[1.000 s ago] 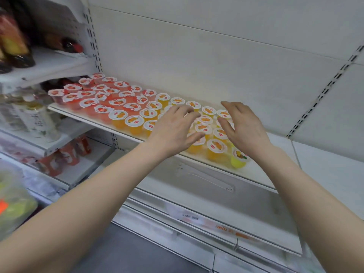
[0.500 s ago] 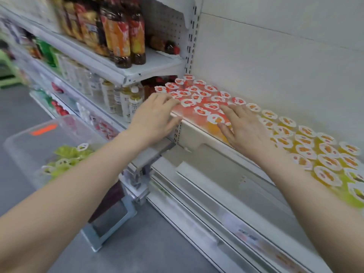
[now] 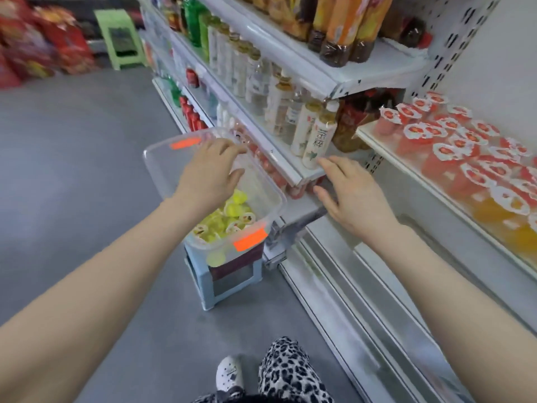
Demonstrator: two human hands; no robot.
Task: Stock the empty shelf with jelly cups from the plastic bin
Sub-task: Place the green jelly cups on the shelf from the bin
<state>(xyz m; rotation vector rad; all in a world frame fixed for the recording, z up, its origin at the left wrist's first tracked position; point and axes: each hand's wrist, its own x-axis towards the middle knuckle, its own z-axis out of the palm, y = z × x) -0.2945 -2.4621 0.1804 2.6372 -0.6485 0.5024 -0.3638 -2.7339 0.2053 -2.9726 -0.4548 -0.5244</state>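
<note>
A clear plastic bin [image 3: 162, 164] with orange tape marks sits on a small blue stool [image 3: 209, 289] beside the shelving. Yellow-green jelly cups [image 3: 229, 216] lie in its near end. My left hand [image 3: 207, 174] hovers over the bin with relaxed fingers and holds nothing. My right hand [image 3: 353, 194] is open, to the right of the bin, in front of a lower shelf edge. Rows of red and orange jelly cups [image 3: 465, 158] fill the white shelf [image 3: 374, 141] at the right.
Shelves of drink bottles [image 3: 279, 91] run along the aisle behind the bin. A green stool [image 3: 120, 39] and red packages [image 3: 37, 45] stand far down the grey floor. My leopard-print leg and a white shoe [image 3: 231, 373] are at the bottom.
My view has swung left from the stocked shelf to the bin. Both hands left the jelly cups on the shelf; the left is now over the bin, the right beside it.
</note>
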